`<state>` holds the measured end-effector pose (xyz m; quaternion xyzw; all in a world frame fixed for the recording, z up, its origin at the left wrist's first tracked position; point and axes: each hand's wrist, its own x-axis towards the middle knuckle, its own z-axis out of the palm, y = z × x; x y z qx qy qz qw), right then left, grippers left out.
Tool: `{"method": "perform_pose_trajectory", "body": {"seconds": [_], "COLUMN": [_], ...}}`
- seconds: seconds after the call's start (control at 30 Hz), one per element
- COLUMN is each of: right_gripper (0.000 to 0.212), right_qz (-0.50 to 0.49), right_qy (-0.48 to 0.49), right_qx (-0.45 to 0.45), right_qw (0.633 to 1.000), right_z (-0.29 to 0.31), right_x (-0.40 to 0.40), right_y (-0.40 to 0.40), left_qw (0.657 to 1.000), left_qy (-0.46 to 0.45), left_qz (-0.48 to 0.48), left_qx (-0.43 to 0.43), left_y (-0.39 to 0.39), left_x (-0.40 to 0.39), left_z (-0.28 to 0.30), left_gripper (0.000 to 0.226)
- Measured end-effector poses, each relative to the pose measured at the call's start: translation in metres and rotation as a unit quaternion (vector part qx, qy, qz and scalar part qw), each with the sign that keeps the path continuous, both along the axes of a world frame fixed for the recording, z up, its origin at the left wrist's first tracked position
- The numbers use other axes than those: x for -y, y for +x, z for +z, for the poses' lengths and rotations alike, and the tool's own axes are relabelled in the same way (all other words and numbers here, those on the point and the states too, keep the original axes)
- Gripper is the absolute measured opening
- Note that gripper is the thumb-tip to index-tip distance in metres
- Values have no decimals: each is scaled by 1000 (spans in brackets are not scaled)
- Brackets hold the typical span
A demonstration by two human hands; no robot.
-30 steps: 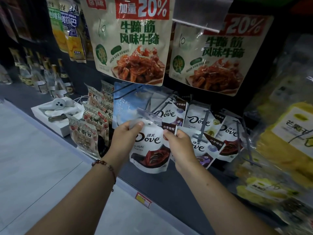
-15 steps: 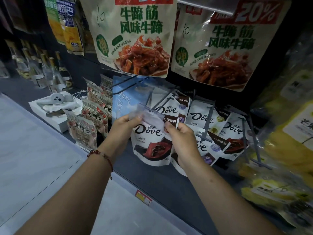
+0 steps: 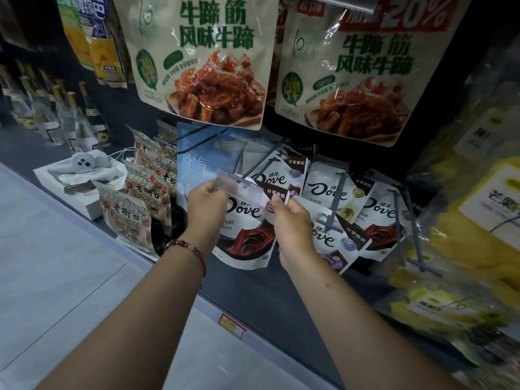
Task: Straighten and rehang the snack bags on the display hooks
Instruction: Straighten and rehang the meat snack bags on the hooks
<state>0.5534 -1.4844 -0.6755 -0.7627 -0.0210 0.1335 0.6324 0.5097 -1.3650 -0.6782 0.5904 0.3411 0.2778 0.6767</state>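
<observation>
Two big beige pouches of braised beef tendon (image 3: 197,60) hang over the dark display rack, low enough that their bottom edges crowd the row you are working. Beneath them, the white-and-brown Dove chocolate bag (image 3: 247,229) sits in front of its neighbours at the tip of a grey wire display hook (image 3: 247,171), behind the clear plastic price-tag holder (image 3: 239,187) at the hook's end. Your left hand (image 3: 206,201) pinches the bag's upper left corner in a narrow grip just beside the holder; your right hand (image 3: 292,218) pinches the upper right corner the same way. Whether the hang hole is already on the wire cannot be told. The risk, as it looks: the holder blocks your view of the hole, so the bag may miss the wire and drop when released. Pull unevenly and the thin header could crease or tear. The other Dove bags (image 3: 329,192) hang askew and could be knocked loose.
</observation>
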Motion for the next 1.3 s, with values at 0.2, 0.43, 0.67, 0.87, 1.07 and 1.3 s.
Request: {"method": "perform_pose_trajectory", "body": {"seconds": [0.2, 0.43, 0.67, 0.87, 1.07, 1.3], "right_gripper": [31, 37, 46, 60, 77, 73], "right_qz": [13, 61, 144, 232, 272, 300], "right_qy": [-8, -57, -113, -198, -336, -377], "right_qx": [-14, -50, 26, 108, 268, 358], "right_qw": [1000, 995, 983, 946, 861, 800], "right_z": [-3, -10, 8, 20, 47, 99], "right_x": [1, 6, 32, 53, 77, 97], "right_y": [5, -3, -34, -72, -107, -126], "left_qw": [995, 984, 931, 824, 746, 726], "left_qy": [87, 168, 298, 458, 554, 586], "left_qz": [40, 15, -64, -78, -60, -55], "left_qx": [-13, -64, -202, -325, -364, -356], "left_y": [12, 0, -44, -96, -149, -173], "left_x": [8, 2, 7, 17, 33, 51], "left_z": [-7, -17, -18, -5, 31, 83], "left_gripper": [27, 45, 71, 68, 71, 72]}}
